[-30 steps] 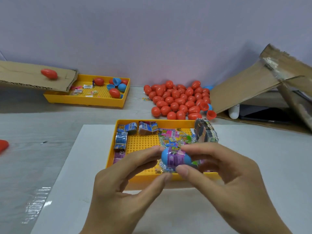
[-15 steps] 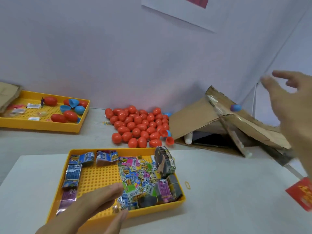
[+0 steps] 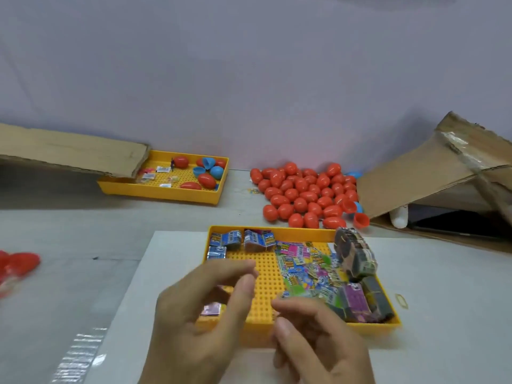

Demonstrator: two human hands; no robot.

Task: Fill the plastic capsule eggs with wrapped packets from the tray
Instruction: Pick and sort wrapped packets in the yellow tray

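Cardboard flap (image 3: pixel 74 151) over far tray (image 3: pixel 166 194), hands (image 3: pixel 249 328) empty

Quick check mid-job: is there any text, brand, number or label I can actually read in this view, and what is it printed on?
Nothing can be read for certain.
Blue packets at the near tray's back left: print blurred.
Loose pink, green and blue packets mid-tray: bold lettering, too blurred.
Purple packets at the tray's right: a mark like "6", not certain.
Small packets in the far tray: too small.

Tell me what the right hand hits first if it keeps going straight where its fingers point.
Probably the loose colourful packets in the near yellow tray; the right hand points up-left over it, height unclear.
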